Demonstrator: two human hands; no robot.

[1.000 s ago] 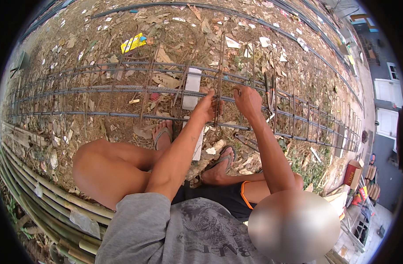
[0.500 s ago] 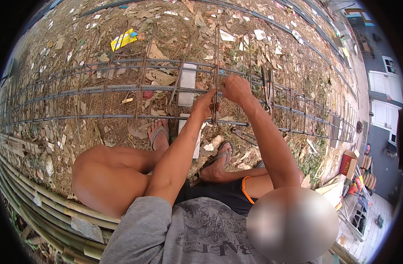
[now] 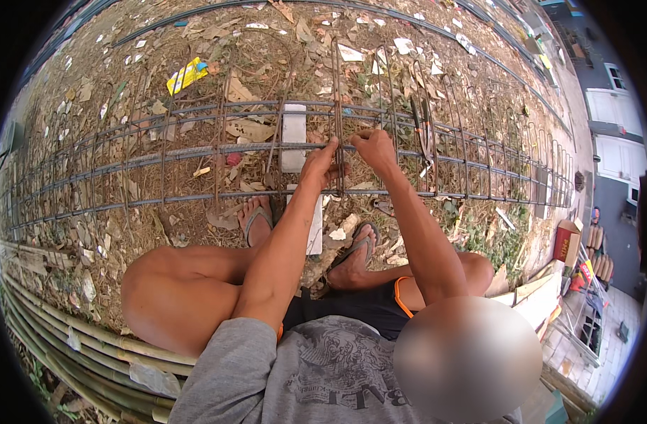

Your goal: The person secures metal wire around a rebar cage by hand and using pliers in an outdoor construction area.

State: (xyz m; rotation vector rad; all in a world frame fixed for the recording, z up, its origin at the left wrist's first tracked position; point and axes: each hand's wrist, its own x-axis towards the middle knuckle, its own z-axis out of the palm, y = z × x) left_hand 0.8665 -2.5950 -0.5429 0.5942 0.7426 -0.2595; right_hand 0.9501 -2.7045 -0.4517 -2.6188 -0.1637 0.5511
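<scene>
A long rebar cage (image 3: 196, 152) of lengthwise bars and thin bent stirrups stretches across in front of me. My left hand (image 3: 322, 167) is closed around a pair of upright stirrups (image 3: 338, 85), its thumb against their near side and its fingers partly behind them. Just right of those stirrups, my right hand (image 3: 375, 151) is closed in a pinch at the middle lengthwise bar. Whatever sits between its fingertips is too small to make out. To its right, long-handled pliers (image 3: 424, 134) with orange and dark grips lean in the cage.
White blocks (image 3: 294, 138) lie under the cage, one by my left hand. Another tool (image 3: 383, 206) rests near my sandalled right foot (image 3: 353, 258). Bamboo poles (image 3: 76, 332) run along the lower left. Dry leaves, scraps and a yellow wrapper (image 3: 187, 76) litter the ground.
My right hand has come slightly toward me and away from the stirrups, its fingers now at the middle bar. The left hand keeps its grip. The whole view has shifted a little.
</scene>
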